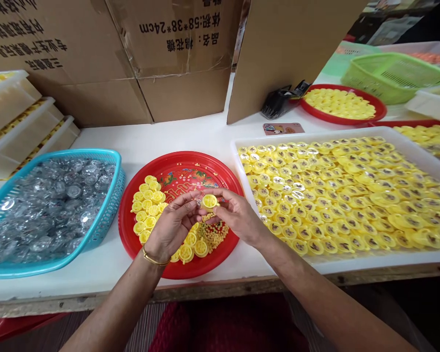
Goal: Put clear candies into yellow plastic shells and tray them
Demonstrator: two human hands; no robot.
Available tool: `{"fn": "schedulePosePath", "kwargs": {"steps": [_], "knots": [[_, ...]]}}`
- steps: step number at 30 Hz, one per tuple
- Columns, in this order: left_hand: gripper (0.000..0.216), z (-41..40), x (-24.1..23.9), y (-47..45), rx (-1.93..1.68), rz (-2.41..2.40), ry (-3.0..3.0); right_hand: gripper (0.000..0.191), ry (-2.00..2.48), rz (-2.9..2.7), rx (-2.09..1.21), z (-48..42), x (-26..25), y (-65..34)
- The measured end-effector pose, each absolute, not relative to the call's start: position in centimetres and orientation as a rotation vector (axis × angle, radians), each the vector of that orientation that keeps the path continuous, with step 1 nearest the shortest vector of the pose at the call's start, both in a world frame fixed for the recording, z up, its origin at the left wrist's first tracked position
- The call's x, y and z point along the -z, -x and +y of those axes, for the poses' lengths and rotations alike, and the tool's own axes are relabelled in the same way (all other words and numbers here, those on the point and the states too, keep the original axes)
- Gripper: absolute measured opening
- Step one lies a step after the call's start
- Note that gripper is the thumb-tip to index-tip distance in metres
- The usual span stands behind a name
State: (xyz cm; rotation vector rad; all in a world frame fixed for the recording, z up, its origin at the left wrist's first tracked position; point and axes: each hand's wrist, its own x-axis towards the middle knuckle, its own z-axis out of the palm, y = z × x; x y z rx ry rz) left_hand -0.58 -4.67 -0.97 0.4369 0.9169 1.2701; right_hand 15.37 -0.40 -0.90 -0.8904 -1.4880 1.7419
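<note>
Over a red round tray (132,239), my two hands meet. My right hand (238,217) pinches a small yellow plastic cup-shaped piece (209,201) with a little side tab. My left hand (178,215), a gold bangle at its wrist, is closed close beside that piece; its fingertips hold a small clear, shiny piece (198,201), partly hidden. Several similar yellow cups (146,205) lie on the tray's left and front. Small pale yellow pellets (216,234) are heaped below my right hand, with a few strewn near the far rim.
A blue basket (119,171) of clear domed plastic pieces (73,190) stands at left, before stacked white trays (47,117). At right, a white tray (238,146) holds rows of finished-looking yellow pieces (333,195). Cardboard boxes (183,93) wall the back; a black tape dispenser (278,102) stands there.
</note>
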Motion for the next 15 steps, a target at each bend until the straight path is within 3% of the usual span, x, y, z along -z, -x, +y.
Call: {"fn": "schedulePosePath", "kwargs": {"steps": [9, 15], "knots": [[0.018, -4.9, 1.3, 0.9, -1.306, 0.87, -0.515, 0.033, 0.961, -1.48, -1.737, -0.2, 0.9, -15.5], [0.02, -4.3, -0.4, 1.0, -1.175, 1.182, -0.961, 0.034, 0.999, -1.571, -1.654, -0.2, 1.0, -15.3]]}}
